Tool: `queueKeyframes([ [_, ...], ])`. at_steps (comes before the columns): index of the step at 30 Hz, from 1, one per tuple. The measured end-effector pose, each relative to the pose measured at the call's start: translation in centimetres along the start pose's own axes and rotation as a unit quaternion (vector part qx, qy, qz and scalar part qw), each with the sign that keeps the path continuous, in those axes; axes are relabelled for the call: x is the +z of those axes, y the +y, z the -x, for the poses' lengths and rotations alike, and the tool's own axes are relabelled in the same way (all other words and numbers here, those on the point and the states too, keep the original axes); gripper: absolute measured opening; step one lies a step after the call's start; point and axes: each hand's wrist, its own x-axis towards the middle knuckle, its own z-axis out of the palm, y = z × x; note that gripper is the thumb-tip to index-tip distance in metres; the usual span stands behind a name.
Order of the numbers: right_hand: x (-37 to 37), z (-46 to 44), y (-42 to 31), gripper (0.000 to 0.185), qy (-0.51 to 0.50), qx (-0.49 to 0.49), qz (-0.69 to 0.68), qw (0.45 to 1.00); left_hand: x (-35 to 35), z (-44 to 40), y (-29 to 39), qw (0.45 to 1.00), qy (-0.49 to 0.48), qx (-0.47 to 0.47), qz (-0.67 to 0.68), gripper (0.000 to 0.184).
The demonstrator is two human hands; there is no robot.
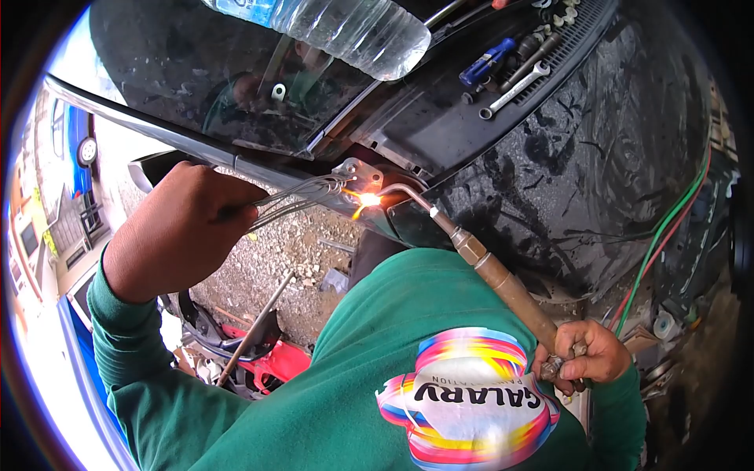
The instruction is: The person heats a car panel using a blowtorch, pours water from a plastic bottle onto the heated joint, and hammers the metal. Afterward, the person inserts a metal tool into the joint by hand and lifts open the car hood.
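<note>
My left hand (177, 228) is closed around a bundle of thin metal wires (302, 195), whose tips reach the flame at a car's body near the base of the windshield. My right hand (585, 355) grips a brass-coloured welding torch (510, 292) by its valve end. The torch's bent tip (402, 190) points at the same spot. A bright yellow-orange glow (367, 201) hides the exact contact there. Beside the glow is a small metal bracket (363, 174) with holes.
A water bottle (353, 35) lies on the windshield (228, 86). Near the cowl are a combination wrench (514, 90), a blue-handled screwdriver (487, 63) and sockets. Green and red hoses (667, 228) run down the right. Rubble ground (267, 271) and a red part (279, 363) lie below.
</note>
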Motion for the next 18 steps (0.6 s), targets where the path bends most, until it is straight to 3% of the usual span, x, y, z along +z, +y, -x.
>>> queueKeyframes([
  [11,0.3,0.0,-0.3,0.017,0.001,0.004,0.002,1.000,0.3,0.9,-0.3,0.999,0.017,-0.028,0.023,0.028],
  [14,1.2,0.3,-0.6,0.022,0.020,0.001,0.024,0.999,-0.1,2.1,-0.4,0.998,0.045,0.032,0.008,0.029],
  [16,2.3,1.3,-0.4,0.029,0.033,-0.066,0.075,0.994,-0.9,3.1,1.0,0.992,0.047,-0.077,0.083,0.027],
  [18,2.9,2.6,0.4,0.031,0.055,-0.127,0.149,0.979,-0.6,4.4,-0.2,0.989,0.061,-0.059,0.119,0.031],
])
